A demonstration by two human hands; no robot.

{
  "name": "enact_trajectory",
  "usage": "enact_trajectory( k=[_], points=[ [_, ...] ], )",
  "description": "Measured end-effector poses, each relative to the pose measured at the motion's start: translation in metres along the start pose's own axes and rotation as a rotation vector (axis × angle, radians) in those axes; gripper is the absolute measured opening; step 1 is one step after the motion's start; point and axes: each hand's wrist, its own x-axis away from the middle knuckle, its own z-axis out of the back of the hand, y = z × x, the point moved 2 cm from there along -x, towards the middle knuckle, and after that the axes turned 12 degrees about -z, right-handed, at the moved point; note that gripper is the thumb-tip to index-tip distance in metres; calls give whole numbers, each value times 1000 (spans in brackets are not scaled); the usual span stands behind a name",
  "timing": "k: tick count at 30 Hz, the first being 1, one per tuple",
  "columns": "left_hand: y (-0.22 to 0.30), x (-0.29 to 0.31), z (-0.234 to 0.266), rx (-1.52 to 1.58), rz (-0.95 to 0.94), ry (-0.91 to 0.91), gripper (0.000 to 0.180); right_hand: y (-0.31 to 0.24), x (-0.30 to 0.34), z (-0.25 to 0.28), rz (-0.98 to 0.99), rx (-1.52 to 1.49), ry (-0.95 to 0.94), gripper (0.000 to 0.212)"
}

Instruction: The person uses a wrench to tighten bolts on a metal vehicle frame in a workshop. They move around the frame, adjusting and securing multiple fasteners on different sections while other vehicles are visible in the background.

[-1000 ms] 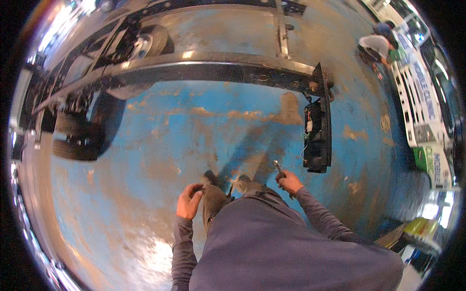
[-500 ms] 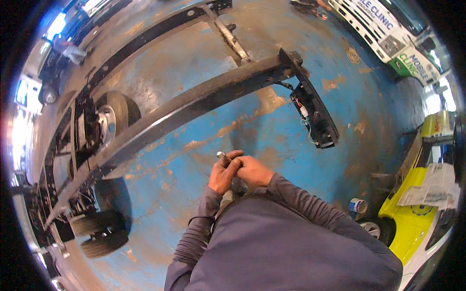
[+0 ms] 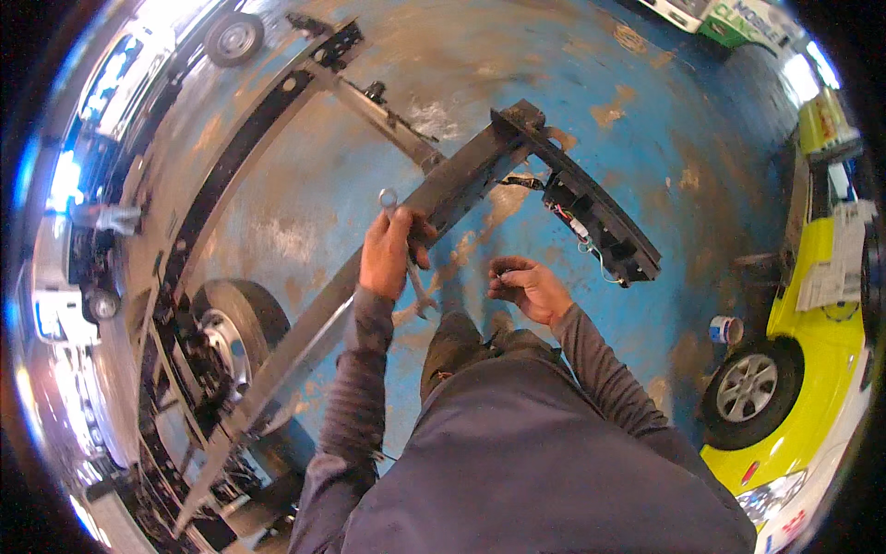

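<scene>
My left hand (image 3: 388, 254) is closed round a combination spanner (image 3: 420, 286). The spanner's ring end sticks out above the fingers and its open jaw points down toward my legs. Behind this hand runs the long dark chassis rail (image 3: 323, 319); I cannot tell whether they touch. My right hand (image 3: 533, 288) is held apart to the right, thumb and fingers pinched on a small dark piece too small to name. Beyond it, at the rail's end, a black tail-light housing (image 3: 600, 231) hangs on a bracket, its coloured wires and white connector exposed.
A cross member (image 3: 383, 115) joins the rail to a second rail (image 3: 235, 152) at the left. A truck wheel (image 3: 231, 342) sits between them. On the right stand a yellow car (image 3: 803, 369) and a small tin (image 3: 726, 330). A person (image 3: 115, 218) is far left.
My hands were together at my waist and are now apart. The left has risen up and left with the spanner; the right has moved to the right. The view has shifted too.
</scene>
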Motion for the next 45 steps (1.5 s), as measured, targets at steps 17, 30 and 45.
enact_trajectory(
  k=[17,30,45],
  points=[
    [-111,-298,-58,-178,459,-618,25,-80,-84,1,393,-172,325,18],
    [-121,-320,-70,-196,414,-962,30,-119,-136,-3,535,-44,1056,22],
    [-160,-340,-70,34,615,-1265,23,-132,-154,-2,521,-38,1266,25]
  ],
)
